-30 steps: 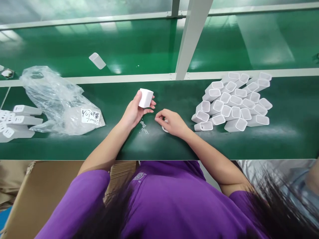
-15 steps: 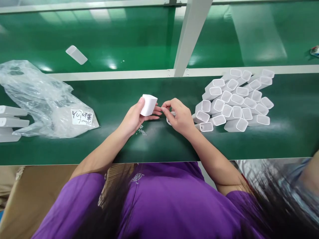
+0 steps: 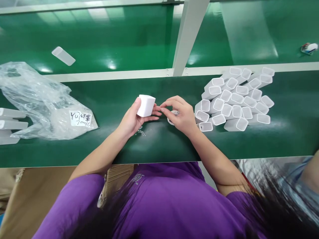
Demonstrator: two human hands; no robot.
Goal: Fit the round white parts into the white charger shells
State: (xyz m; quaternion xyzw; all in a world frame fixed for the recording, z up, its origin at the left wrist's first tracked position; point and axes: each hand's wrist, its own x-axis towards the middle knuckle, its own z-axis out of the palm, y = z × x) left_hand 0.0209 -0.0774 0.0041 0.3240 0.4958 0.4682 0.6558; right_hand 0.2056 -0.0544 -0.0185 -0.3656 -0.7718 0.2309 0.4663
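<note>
Fingers (image 3: 152, 111) of our left hand (image 3: 132, 118) clamp the white plastic shell (image 3: 146, 105), likely light, stiff, slick, best held by its flat sides, left of the shell pile (image 3: 234, 99), while our right hand (image 3: 181, 114) pinches a small white piece (image 3: 173, 113).

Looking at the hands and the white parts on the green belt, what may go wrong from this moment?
1. The left hand holds the white housing only by its sides, above the belt; it might slip.
2. The right hand pinches something too small to identify beside the housing; it could drop among the white crumbs and be lost.
3. The right wrist lies close to the stack of open white housings; a nudge may topple them.
</note>
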